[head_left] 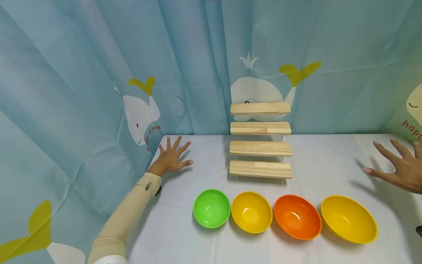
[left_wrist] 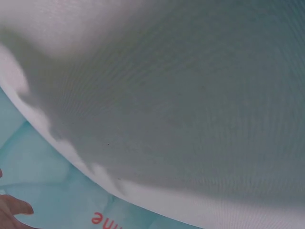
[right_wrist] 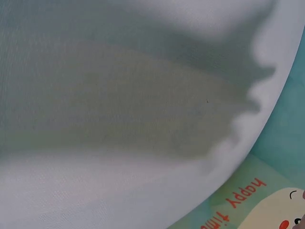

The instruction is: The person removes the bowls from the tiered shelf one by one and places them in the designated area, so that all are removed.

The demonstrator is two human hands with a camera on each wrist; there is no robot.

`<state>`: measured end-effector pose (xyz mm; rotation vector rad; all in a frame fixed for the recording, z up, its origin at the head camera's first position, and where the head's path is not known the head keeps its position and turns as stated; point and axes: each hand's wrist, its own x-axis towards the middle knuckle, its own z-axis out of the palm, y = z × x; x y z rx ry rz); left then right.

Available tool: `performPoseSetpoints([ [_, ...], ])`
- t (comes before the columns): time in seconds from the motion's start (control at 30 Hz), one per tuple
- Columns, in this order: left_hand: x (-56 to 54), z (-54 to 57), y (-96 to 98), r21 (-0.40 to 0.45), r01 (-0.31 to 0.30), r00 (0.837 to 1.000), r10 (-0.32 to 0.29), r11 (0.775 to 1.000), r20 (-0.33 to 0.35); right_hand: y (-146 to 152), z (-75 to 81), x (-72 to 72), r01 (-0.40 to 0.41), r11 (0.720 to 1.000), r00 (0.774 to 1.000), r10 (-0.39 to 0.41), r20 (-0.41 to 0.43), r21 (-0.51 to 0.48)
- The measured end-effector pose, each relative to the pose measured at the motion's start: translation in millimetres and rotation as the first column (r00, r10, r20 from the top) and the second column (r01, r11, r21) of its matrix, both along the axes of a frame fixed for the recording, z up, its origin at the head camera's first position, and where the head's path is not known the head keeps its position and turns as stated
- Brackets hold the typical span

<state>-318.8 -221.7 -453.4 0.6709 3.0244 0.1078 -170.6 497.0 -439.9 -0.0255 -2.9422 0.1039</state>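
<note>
In the head view my left hand (head_left: 170, 157) spreads its fingers over the left back of the white table and holds nothing. At the right edge of that view, my right hand (head_left: 403, 167) is likewise spread and holds nothing, with part of it cut off. Between the hands, toward the front, a row runs from a green bowl (head_left: 212, 209) to a yellow bowl (head_left: 252, 212), an orange bowl (head_left: 298, 217) and a larger yellow bowl (head_left: 348, 219). Behind them stands a tiered wooden rack (head_left: 260, 148). The left wrist view shows a finger (left_wrist: 18, 206) at its lower left corner.
The white table (head_left: 184, 234) meets a blue curtain (head_left: 197, 66) printed with whales at the back and left. Dark hand shadows fall on the tabletop (right_wrist: 119, 100) in both wrist views. A sleeve (head_left: 126, 216) covers the left forearm.
</note>
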Motion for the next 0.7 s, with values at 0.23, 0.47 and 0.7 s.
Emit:
performPoseSetpoints([
  [0.23, -1.7, 3.4, -1.0, 0.006, -0.011, 1.000, 0.011, 1.000, -0.002, -5, 3.5, -5.5, -0.022, 0.999, 1.000, 0.023, -0.017, 0.046],
  [0.47, -1.7, 4.3, -2.2, 0.010, -0.024, 1.000, 0.024, 1.000, 0.005, -9, 8.8, -8.7, -0.017, 0.996, 1.000, 0.018, -0.011, 0.087],
  [0.7, -1.6, 3.6, -2.9, 0.020, -0.034, 0.999, 0.034, 0.999, 0.010, -13, 10.0, -7.6, -0.035, 0.994, 0.999, 0.035, -0.001, 0.101],
])
